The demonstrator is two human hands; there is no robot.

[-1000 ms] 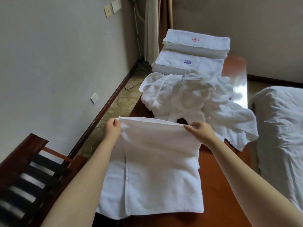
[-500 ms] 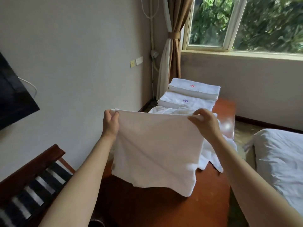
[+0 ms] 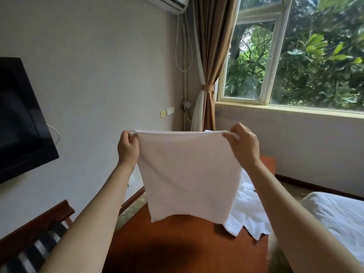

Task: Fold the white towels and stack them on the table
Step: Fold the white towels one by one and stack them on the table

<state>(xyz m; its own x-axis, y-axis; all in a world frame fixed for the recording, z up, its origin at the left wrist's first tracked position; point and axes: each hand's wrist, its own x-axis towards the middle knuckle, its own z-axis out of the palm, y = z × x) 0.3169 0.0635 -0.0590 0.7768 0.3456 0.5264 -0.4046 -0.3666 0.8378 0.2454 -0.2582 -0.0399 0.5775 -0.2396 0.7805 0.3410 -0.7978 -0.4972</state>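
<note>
- We hold 1 white towel [image 3: 189, 178] up in the air at the centre of the view. Its lower edge hangs free above the wooden table [image 3: 177, 245] and does not touch it.
- Our left hand [image 3: 128, 148] pinches the top corner at 10 o'clock of the cloth, with the thumb and curled fingers closed on the hem. Our right hand [image 3: 243, 146] pinches the corner at 2 o'clock in the same way. The top edge runs taut and nearly level between the 2 hands.
- We judge this to be the lift-and-straighten step, letting the towel hang square before its next fold.
- The next move calls for lowering it flat onto the bare wood at 6 o'clock with both corners kept level. It also has to stay off the pile of loose towels [image 3: 248, 211].
- That pile lies on the table at 4 o'clock of the held towel, partly behind it, and looks unfolded. We judge the task to be well short of finished.
- 1.0 s ago the towel lay on the table and our hands gripped its far edge. 0.5 s ago it was lifted, with its lower edge low over the wood. Now it hangs higher.
- Our view has also tilted up, so the window [image 3: 295, 56] at 1 o'clock and the curtain [image 3: 210, 56] at 12 o'clock fill the top.
- The 2 folded stacks seen earlier at the far end of the table are now hidden behind the held towel.
</note>
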